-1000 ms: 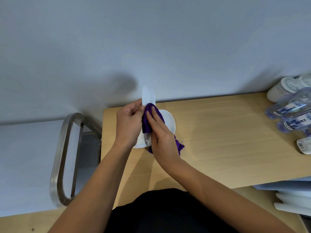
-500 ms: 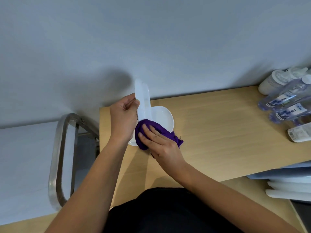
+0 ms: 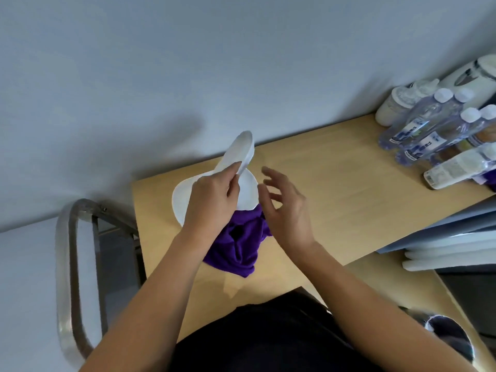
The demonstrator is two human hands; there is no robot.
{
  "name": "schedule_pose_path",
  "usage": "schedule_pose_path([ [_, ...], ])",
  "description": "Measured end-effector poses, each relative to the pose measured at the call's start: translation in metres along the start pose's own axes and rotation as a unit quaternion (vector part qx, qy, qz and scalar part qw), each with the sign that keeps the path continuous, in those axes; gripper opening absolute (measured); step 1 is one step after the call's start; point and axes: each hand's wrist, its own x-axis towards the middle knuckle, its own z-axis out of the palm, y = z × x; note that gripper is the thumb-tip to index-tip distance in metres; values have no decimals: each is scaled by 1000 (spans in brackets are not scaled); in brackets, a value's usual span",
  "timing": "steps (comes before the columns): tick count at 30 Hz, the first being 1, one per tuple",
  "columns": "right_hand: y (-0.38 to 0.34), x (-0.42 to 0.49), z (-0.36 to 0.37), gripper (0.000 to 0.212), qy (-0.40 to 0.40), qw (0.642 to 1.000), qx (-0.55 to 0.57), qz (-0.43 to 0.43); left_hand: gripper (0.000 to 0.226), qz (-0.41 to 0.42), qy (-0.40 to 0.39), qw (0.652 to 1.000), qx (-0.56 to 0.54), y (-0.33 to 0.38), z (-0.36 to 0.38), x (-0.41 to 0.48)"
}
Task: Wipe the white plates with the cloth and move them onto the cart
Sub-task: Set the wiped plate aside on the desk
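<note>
My left hand (image 3: 212, 200) grips a white plate (image 3: 239, 151) by its lower rim and holds it tilted on edge above the wooden table (image 3: 335, 189). Under it another white plate (image 3: 248, 190) lies flat near the table's left end. The purple cloth (image 3: 236, 248) lies crumpled on the table, partly under that flat plate and below my hands. My right hand (image 3: 284, 205) hovers just right of the plates with its fingers spread, holding nothing. The cart's metal handle (image 3: 67, 264) shows at the left, beside the table.
Several water bottles (image 3: 429, 130) and white containers (image 3: 397, 103) crowd the table's back right corner. Stacked white and grey boards (image 3: 445, 245) jut over the table's right front edge. A grey wall rises directly behind the table.
My right hand has let go of the purple cloth, which now lies on the table, and has lifted with fingers spread. My left hand has tipped the held plate rightward.
</note>
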Motion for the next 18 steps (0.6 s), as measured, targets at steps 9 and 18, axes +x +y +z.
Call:
schedule_pose_path([
  [9,16,80,-60,45,-21,981,-45,190,46,156,-37,985,60,33,59,2],
  [18,99,108,-123,38,-41,958,6,282,35,92,-95,991,16,60,138,23],
])
